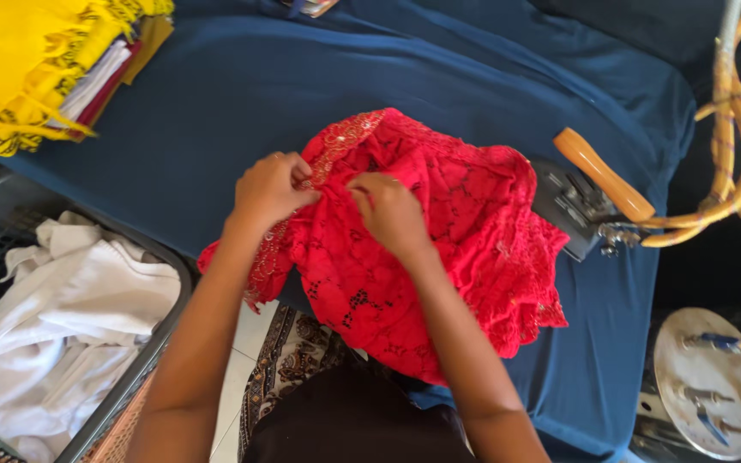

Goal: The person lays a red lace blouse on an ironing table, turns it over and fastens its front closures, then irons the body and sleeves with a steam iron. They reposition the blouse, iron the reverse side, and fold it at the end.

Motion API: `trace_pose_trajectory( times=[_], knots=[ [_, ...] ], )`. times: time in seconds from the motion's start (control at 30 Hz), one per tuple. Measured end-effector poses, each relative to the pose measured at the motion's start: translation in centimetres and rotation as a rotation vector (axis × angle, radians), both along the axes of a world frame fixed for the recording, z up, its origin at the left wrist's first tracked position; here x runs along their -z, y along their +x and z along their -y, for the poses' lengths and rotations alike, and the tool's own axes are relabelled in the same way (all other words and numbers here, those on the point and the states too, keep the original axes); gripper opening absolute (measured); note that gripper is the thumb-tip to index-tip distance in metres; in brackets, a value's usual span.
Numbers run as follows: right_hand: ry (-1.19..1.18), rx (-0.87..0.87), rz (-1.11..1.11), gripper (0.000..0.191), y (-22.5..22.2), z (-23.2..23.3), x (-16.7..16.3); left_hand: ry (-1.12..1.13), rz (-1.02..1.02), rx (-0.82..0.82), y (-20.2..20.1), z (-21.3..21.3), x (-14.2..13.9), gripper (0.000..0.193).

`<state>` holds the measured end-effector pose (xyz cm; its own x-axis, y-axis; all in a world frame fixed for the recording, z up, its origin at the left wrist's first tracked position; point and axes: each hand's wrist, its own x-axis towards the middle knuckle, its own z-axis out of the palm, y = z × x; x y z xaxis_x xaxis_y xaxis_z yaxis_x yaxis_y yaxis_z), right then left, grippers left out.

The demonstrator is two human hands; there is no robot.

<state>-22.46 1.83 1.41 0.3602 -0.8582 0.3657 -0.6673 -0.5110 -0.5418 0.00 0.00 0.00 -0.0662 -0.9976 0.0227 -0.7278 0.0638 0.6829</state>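
Observation:
A red lace garment point(456, 231) with a sequinned gold edge lies bunched on a dark blue padded board point(233, 94), part of it hanging over the near edge. My left hand point(269, 187) pinches the garment's trimmed edge at its upper left. Right beside it, my right hand point(390, 210) grips a fold of the same fabric, knuckles up. Both hands touch the cloth and sit close together.
An iron with a wooden handle point(598, 184) rests on the board at the right, its yellow corded hose point(735, 163) looping up. Folded yellow and other cloths point(36, 60) are stacked at the top left. A grey basket point(143, 360) holds white laundry point(70, 317) at the lower left.

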Motion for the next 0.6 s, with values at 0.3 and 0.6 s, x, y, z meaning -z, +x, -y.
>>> trace_pose_trajectory(
  times=[0.3, 0.6],
  knots=[
    [-0.068, 0.061, 0.103, 0.015, 4.8, 0.1, 3.4, -0.174, -0.489, -0.072, 1.6, -0.8, 5.1, 0.018],
    [-0.190, 0.069, 0.310, 0.014, 7.0, 0.0, 2.1, -0.101, -0.813, -0.086, 2.8, -0.6, 5.4, 0.009]
  ],
)
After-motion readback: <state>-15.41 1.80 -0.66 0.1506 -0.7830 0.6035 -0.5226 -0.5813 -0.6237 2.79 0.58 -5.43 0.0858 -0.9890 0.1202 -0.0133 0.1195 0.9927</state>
